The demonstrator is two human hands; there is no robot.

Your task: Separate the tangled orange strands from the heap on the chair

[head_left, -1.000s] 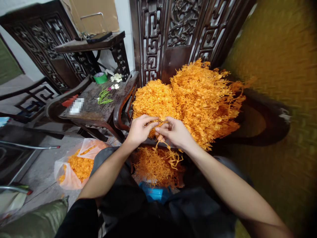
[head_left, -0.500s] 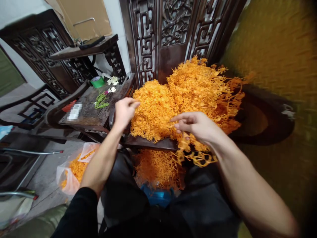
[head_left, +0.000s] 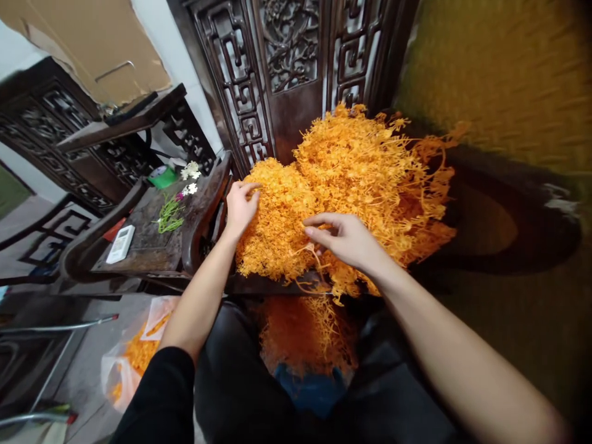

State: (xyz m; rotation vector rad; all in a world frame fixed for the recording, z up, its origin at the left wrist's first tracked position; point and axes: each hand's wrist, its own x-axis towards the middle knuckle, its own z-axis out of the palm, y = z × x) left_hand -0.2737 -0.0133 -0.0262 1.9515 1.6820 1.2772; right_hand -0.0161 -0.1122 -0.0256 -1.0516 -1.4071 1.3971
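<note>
A big heap of orange branching sprigs (head_left: 361, 172), apparently plastic, fills the dark wooden seat in front of me. At its left side is my left hand (head_left: 242, 206), thumb and forefinger apart, fingertips at the edge of the sprigs. Over the front middle of the pile, my right hand (head_left: 341, 239) is open, with a gap between thumb and forefinger. A thin orange sprig (head_left: 319, 285) lies just below its fingers and hangs over the seat's front edge. The right hand's lower fingers are partly hidden.
Between my knees, more orange sprigs (head_left: 308, 333) sit above a blue container (head_left: 314, 391). A plastic bag (head_left: 113, 373) of orange pieces lies on the floor at left. The side table holds green tape (head_left: 163, 177), green stems (head_left: 170, 214) and a white remote-like device (head_left: 121, 244).
My view has turned, shifting the side table left and down. The orange strands that hung under my right hand now lie lower, at the seat's edge. My left hand's fingers have spread.
</note>
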